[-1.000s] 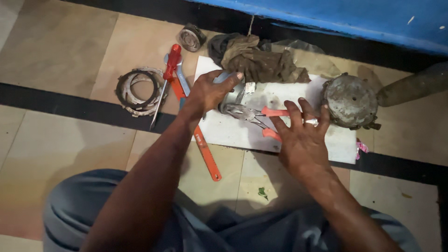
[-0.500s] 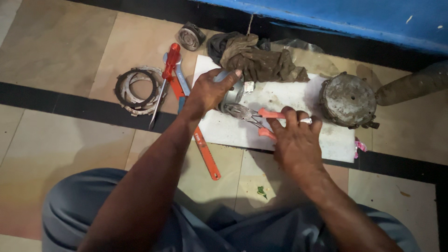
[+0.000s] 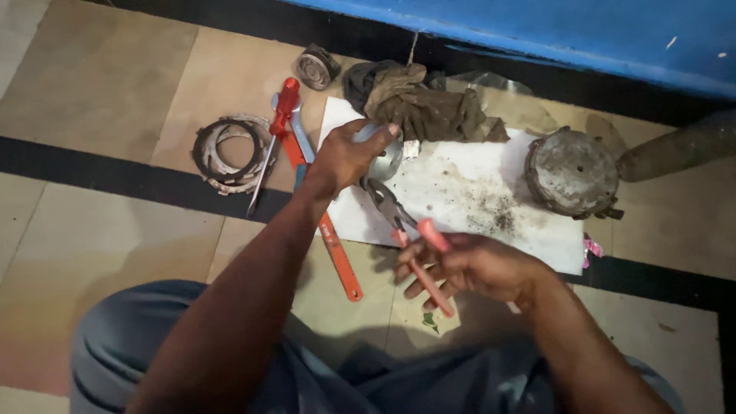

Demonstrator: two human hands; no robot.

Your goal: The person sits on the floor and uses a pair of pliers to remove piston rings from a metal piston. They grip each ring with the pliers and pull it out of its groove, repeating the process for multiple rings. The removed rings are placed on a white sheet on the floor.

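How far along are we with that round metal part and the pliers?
Done: a drum-shaped part and stacked ring plates lie set aside on the floor. In hand: the left hand holds the round metal part; the right hand grips the pink-handled pliers at it. Left: the pliers' jaws remain at the part.

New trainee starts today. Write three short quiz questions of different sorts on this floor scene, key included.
1. True or false: the right hand holds pliers by their pink handles.
2. What does the left hand hold? A) a round silver metal part B) the red-handled screwdriver C) the brown rag
3. Fill in: the stack of ring-shaped plates lies on the ___, off the white sheet.

Key
1. True.
2. A: the round silver metal part; the red-handled screwdriver and the brown rag lie untouched.
3. Floor, meaning the tiled floor.
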